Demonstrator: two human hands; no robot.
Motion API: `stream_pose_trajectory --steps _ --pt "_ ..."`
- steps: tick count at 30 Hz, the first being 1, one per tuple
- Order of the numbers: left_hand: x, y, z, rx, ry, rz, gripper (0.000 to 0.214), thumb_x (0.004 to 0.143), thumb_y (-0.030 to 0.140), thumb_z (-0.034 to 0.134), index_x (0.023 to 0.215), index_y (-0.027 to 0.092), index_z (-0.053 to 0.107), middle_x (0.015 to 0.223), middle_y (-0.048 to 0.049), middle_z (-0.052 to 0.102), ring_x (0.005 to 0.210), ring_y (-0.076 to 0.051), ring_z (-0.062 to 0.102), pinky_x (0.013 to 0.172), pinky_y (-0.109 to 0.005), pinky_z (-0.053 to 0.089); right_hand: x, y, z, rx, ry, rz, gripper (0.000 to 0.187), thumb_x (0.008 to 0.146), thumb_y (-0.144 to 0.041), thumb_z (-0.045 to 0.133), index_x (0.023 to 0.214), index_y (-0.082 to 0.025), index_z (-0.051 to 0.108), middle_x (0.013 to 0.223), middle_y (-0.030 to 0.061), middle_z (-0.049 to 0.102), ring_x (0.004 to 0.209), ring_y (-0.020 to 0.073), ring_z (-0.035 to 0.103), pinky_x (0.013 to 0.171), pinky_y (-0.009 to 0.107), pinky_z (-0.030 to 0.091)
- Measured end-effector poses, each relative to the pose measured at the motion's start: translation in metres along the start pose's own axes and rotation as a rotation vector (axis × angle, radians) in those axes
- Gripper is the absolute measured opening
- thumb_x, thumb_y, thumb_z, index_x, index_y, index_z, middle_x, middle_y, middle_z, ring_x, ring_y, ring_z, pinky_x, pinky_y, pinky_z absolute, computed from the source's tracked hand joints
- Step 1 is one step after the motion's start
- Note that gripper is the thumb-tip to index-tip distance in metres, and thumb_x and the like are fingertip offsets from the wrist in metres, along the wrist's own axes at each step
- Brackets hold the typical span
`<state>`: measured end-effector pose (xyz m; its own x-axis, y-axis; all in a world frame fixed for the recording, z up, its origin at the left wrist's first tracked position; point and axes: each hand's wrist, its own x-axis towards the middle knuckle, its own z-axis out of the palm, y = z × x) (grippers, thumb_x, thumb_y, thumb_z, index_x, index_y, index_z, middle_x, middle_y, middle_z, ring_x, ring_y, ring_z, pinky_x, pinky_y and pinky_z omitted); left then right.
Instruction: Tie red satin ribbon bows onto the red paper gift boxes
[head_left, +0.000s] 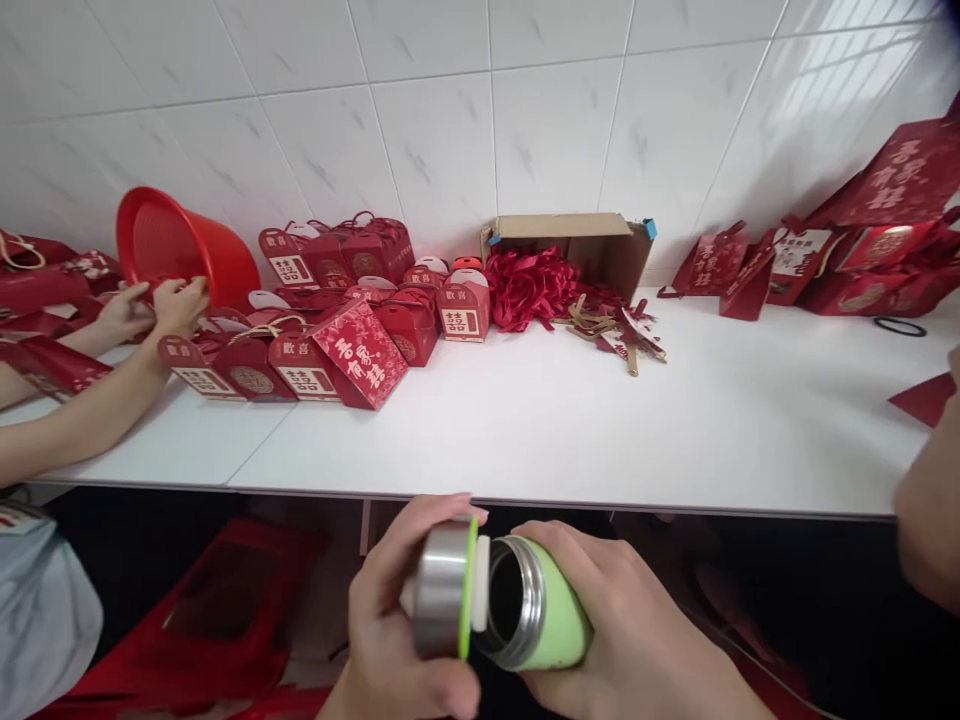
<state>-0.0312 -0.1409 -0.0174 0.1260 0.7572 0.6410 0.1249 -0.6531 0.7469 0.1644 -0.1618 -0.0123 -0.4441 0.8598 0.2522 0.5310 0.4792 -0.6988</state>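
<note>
My left hand (397, 620) is closed around a steel bottle lid (439, 590) with a bright green rim and a white inner plug. In my right hand (630, 610) is a light green thermos bottle (559, 610), tilted so that its bare steel mouth faces left. The lid is off the mouth and sits right beside it, with the plug close to the opening; whether they touch, I cannot tell. Both hands are in front of the table's near edge. The inside of the bottle looks dark, and its lower end is hidden behind my right hand.
Several red gift boxes (304, 365) stand on the white table (525, 430). A cardboard box (562, 225) spills red ribbons (529, 285) at the back. On the left a co-worker's hands (176, 300) reach to a red bucket (225, 255). More red boxes (885, 260) are piled right.
</note>
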Motion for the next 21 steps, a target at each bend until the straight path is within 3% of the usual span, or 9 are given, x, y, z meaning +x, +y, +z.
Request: stream_pose_trajectory --steps 3,5,8,11,14,16,18,21 --pt "0.000 -0.003 -0.006 0.251 -0.148 0.135 0.069 0.065 0.059 0.073 0.119 0.020 0.056 0.097 -0.0076 0.063 0.083 -0.020 0.062 0.071 -0.028 0.053 0.001 0.006 0.005 -0.125 -0.041 0.000 0.057 0.061 -0.022 0.064 0.115 -0.023 0.049 0.100 0.0013 0.066 0.083 0.0211 0.063 0.064 0.030 0.045" --pt "0.000 -0.002 -0.010 0.359 -0.245 0.088 0.063 0.065 0.046 0.077 0.118 0.020 0.054 0.096 -0.0062 0.062 0.081 -0.019 0.061 0.070 -0.027 0.052 0.001 0.011 0.006 -0.229 -0.022 -0.032 0.055 0.064 -0.022 0.061 0.117 -0.021 0.048 0.101 0.0033 0.066 0.084 0.0219 0.062 0.065 0.031 0.044" --pt "-0.001 0.002 -0.012 0.369 -0.346 -0.151 0.051 0.068 0.039 0.075 0.111 0.022 0.054 0.090 -0.0028 0.062 0.073 -0.016 0.060 0.065 -0.024 0.050 0.004 0.016 0.010 -0.355 0.015 -0.066 0.053 0.065 -0.018 0.057 0.117 -0.018 0.049 0.100 0.0060 0.065 0.082 0.0217 0.061 0.064 0.032 0.044" --pt "-0.003 0.007 -0.009 0.293 -0.311 -0.466 0.028 0.081 0.041 0.060 0.099 0.020 0.054 0.074 0.0002 0.059 0.059 -0.013 0.054 0.054 -0.022 0.045 0.009 0.014 0.023 -0.443 0.046 -0.112 0.055 0.065 -0.014 0.055 0.120 -0.016 0.047 0.103 0.0089 0.064 0.082 0.0226 0.060 0.065 0.033 0.045" --pt "-0.005 0.009 -0.005 0.231 -0.274 -0.690 0.025 0.089 0.043 0.046 0.090 0.020 0.054 0.060 0.0024 0.051 0.051 -0.012 0.047 0.049 -0.022 0.040 0.011 0.008 0.036 -0.472 0.068 -0.103 0.060 0.066 -0.011 0.055 0.125 -0.014 0.044 0.107 0.0123 0.062 0.083 0.0242 0.059 0.067 0.036 0.047" --pt "-0.004 0.009 -0.007 0.261 -0.306 -0.668 0.022 0.086 0.042 0.052 0.092 0.021 0.056 0.063 0.0019 0.053 0.053 -0.013 0.049 0.051 -0.022 0.041 0.011 0.006 0.039 -0.392 0.031 -0.028 0.056 0.065 -0.013 0.057 0.121 -0.014 0.047 0.103 0.0115 0.062 0.081 0.0238 0.059 0.067 0.035 0.048" --pt "-0.003 0.012 -0.013 0.278 -0.380 -0.529 0.031 0.076 0.038 0.066 0.101 0.022 0.059 0.074 -0.0007 0.059 0.062 -0.016 0.054 0.059 -0.024 0.045 0.011 0.008 0.038 -0.144 -0.087 0.053 0.047 0.067 -0.020 0.063 0.112 -0.016 0.052 0.095 0.0066 0.064 0.074 0.0192 0.059 0.061 0.030 0.048" --pt "0.002 0.023 -0.026 0.138 -0.618 -0.352 0.043 0.066 0.033 0.076 0.108 0.026 0.065 0.093 -0.0069 0.062 0.076 -0.021 0.059 0.069 -0.027 0.050 0.010 0.021 0.035 0.391 -0.430 0.036 0.042 0.064 -0.039 0.072 0.097 -0.016 0.059 0.080 -0.0024 0.063 0.064 0.0117 0.059 0.054 0.019 0.046"
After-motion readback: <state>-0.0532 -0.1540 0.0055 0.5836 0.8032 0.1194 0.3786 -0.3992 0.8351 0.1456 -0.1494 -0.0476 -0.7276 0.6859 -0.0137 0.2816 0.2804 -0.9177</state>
